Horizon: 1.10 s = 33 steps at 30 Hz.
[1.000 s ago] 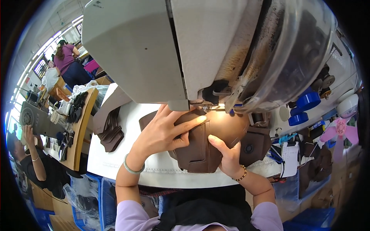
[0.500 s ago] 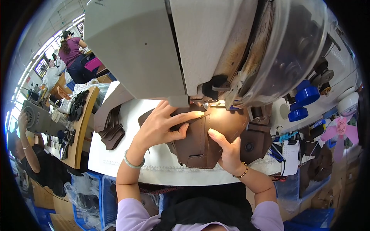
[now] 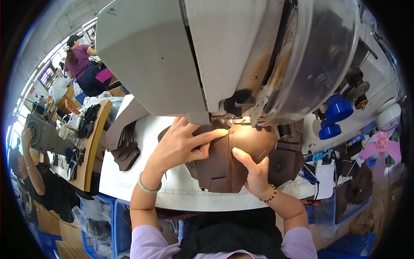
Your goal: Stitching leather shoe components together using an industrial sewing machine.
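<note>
The left hand (image 3: 179,144) lies on a brown stitched piece (image 3: 220,168) beneath the sewing machine (image 3: 151,56); the right hand (image 3: 257,175) grips its edge, thumb uppermost. Dark brown panels (image 3: 126,149) overlap on the white tabletop (image 3: 125,183).

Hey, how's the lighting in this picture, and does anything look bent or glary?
In the head view, a warm light brightens the brown leather piece close under the sewing machine; in the head view, the clear plastic cover looks hazy with pale reflections; also in the head view, fisheye distortion bows the white table's front edge, and the corners go black.
</note>
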Tool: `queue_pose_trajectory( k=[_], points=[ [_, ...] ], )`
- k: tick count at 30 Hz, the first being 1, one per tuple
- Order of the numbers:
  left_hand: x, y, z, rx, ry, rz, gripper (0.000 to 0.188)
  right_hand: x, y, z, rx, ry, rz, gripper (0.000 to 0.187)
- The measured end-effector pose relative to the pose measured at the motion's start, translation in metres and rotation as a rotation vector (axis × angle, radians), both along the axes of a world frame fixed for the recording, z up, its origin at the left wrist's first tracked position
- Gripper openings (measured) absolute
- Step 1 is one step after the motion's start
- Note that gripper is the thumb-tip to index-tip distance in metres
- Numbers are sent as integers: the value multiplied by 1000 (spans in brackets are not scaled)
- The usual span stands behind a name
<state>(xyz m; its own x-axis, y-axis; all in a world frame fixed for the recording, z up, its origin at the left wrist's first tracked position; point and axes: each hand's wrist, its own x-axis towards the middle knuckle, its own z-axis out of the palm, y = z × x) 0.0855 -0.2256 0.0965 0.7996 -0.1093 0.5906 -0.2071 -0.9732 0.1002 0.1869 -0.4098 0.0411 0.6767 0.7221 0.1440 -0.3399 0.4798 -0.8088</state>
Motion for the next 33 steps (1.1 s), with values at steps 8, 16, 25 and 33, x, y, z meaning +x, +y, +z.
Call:
queue_pose_trajectory(
  k=[8, 16, 25, 33],
  points=[
    [0, 0, -7, -134, 34, 2, 53, 0, 0, 0, -18, -52, -3, 25],
    [3, 2, -6, -104, 3, 19, 51, 2, 2, 4, -7, -21, -20, 23],
    [5, 4, -6, -212, 2, -4, 49, 2, 6, 3, -10, -78, -60, 22],
    [6, 7, -7, -231, 3, 14, 45, 3, 5, 8, 37, 47, 13, 21]
  ],
)
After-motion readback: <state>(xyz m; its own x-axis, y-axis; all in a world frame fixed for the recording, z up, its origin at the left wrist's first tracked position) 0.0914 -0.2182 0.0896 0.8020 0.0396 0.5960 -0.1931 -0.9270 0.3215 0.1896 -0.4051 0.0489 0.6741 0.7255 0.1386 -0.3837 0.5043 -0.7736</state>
